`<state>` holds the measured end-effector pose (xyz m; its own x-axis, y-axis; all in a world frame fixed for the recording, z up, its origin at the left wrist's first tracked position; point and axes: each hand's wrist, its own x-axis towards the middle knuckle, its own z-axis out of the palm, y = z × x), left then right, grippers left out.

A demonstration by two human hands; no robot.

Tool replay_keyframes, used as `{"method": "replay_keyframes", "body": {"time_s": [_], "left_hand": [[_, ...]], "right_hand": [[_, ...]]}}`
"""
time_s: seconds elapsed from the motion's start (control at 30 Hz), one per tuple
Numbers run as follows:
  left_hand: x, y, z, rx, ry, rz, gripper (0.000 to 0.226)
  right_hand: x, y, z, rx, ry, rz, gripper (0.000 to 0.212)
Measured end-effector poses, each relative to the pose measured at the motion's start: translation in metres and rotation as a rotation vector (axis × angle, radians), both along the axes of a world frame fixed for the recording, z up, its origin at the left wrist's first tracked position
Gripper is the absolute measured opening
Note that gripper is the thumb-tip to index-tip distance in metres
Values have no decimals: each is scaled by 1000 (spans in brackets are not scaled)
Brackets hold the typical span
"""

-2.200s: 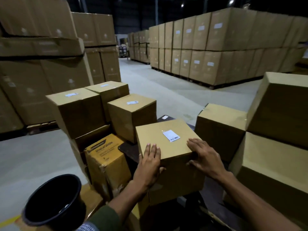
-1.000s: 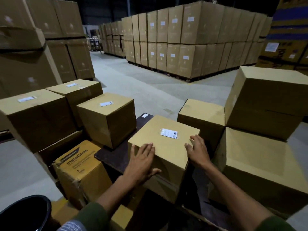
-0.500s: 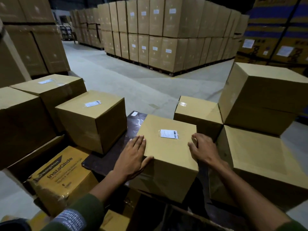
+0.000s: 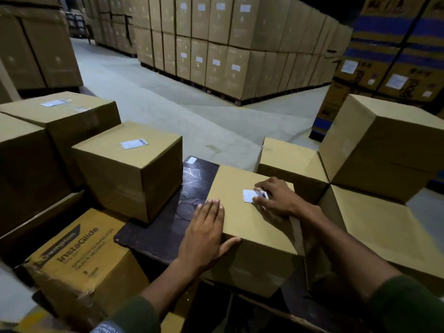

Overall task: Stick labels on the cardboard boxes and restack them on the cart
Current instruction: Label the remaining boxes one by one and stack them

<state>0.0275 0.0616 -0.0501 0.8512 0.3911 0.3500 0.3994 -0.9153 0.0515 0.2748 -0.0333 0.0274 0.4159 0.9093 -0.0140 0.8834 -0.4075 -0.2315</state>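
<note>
A plain cardboard box (image 4: 249, 239) sits on the dark cart deck (image 4: 165, 227) right in front of me. My left hand (image 4: 206, 234) lies flat on its near left top corner, thumb wrapped over the front edge. My right hand (image 4: 276, 198) rests on the top with fingers spread over a white barcode label (image 4: 249, 196), covering the label's right end. On the deck to the left stands a second box (image 4: 134, 174) carrying its own label (image 4: 134, 143).
More labelled boxes (image 4: 60, 121) are stacked at the left, above a printed InstaGlide carton (image 4: 79, 263). Unlabelled boxes (image 4: 384, 145) are piled close on the right. Beyond lie open concrete floor (image 4: 182, 109) and tall pallet stacks of cartons (image 4: 228, 44).
My right hand has moved from the box's right edge onto the label on top. The left hand keeps its place at the near left corner. The view has swung to the right.
</note>
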Motion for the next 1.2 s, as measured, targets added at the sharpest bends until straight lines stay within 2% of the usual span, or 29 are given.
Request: {"method": "replay_keyframes", "body": {"time_s": [0.1,0.6,0.97,1.2], "left_hand": [[3,3,-1,-2,-3,-8,94],[3,2,-4,19,-48,-8,93],[4,1,-3,8,-24,0,93],[3,1,-2,-15,1,16,95]], "right_hand": [[2,6,8,-75,-19,44,47],[20,44,32,-353,47,36,46],[23,63,40,-505,74,23,52],[18,63,47,-495,81,7,61]]}}
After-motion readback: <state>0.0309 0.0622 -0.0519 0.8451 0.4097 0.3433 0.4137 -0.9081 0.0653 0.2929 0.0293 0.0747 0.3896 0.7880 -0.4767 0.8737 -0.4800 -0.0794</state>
